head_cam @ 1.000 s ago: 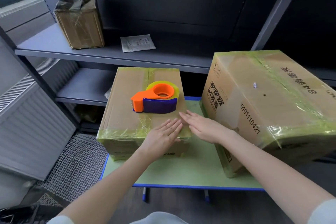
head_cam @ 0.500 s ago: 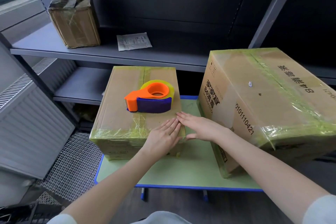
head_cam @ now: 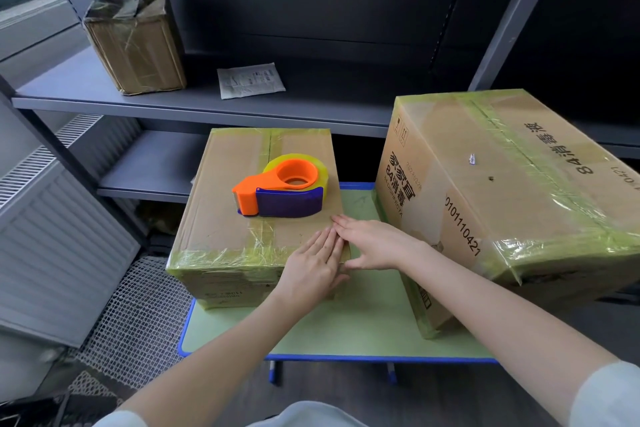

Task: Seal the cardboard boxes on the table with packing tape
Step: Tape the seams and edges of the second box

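While pressing both palms onto the near right corner of the small box (head_cam: 221, 218), gripping nothing. Laying the left hand (head_cam: 311, 265) flat over that corner, with fingers straight and close together. Laying the right hand (head_cam: 375, 244) just to the right of it, again with straight fingers, fingertips touching those of the left and thumb off the box's right edge. Probably rubbing down the yellow-green tape (head_cam: 221, 255) wrapping the box's near edge. Seeing more tape along the box's centre seam and far edge, so judging this box close to sealed.

Leaving the tape dispenser (head_cam: 280, 189) lying on top of the same box, around its middle, on the far side of both hands and slightly to their left. Noting its long axis running across the box from left to right, with the orange cutter end toward the box's left side and the roll toward its right. Finding the right fingertips nearer, just short of the right end of the purple body, and the left hand further back toward the box's near edge. Judging a short forward reach with the right hand as the likely pickup, closing on the body from the near side.

Seeing the large box (head_cam: 502, 201) to the right of the small box, apart from it, tilted and already heavily taped. Showing the green table (head_cam: 346, 329) beneath the small box.
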Motion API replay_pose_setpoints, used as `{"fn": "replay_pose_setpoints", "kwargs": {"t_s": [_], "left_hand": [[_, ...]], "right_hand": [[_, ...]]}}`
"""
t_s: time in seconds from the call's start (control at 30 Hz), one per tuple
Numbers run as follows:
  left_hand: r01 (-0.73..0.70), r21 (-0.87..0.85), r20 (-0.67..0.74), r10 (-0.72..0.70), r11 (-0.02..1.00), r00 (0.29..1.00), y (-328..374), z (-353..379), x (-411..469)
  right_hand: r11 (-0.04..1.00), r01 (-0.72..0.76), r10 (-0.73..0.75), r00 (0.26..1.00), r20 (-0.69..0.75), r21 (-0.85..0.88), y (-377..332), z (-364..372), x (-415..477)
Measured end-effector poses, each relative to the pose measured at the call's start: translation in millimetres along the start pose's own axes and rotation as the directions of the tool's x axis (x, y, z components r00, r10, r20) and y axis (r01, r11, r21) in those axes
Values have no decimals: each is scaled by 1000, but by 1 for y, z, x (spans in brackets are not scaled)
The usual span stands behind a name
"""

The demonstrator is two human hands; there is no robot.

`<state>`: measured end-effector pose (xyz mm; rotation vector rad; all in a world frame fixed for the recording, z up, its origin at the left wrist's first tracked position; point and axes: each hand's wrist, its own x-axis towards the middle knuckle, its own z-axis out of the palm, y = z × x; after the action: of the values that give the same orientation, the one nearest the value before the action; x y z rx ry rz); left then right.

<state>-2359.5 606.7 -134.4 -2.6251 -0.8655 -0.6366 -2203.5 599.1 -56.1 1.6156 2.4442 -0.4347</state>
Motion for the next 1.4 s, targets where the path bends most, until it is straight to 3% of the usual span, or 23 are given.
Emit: {"fn": "replay_pose_setpoints", "kwargs": {"t_s": [0.4, 0.57, 0.93, 1.13, 1.27, 1.4], "left_hand": [[-8, -93, -117, -3, 996, 993, 4, 2, 1], [-2, -70, -37, -1, 998, 999, 3, 0, -5], [-8, -99, -59, 2, 995, 998, -1, 4, -2], [43, -241, 76, -26, 969, 997, -3, -6, -5], [-11, -330, 67, 35, 944, 997, -18, -15, -10], [86, -421, 110, -44, 903, 993, -40, -32, -20]], "right_hand": [[1000, -30, 30, 999, -28, 9, -2, 5, -4], [1000, -29, 29, 1000, -4, 5, -4, 5, -2], [985, -60, 66, 997, -35, 159, 2, 12, -1], [962, -94, 112, 992, -56, 255, 8, 15, 2], [977, -88, 101, 993, -57, 195, 5, 14, 2], [989, -143, 145, 980, -136, 25, -9, 1, 6]]}}
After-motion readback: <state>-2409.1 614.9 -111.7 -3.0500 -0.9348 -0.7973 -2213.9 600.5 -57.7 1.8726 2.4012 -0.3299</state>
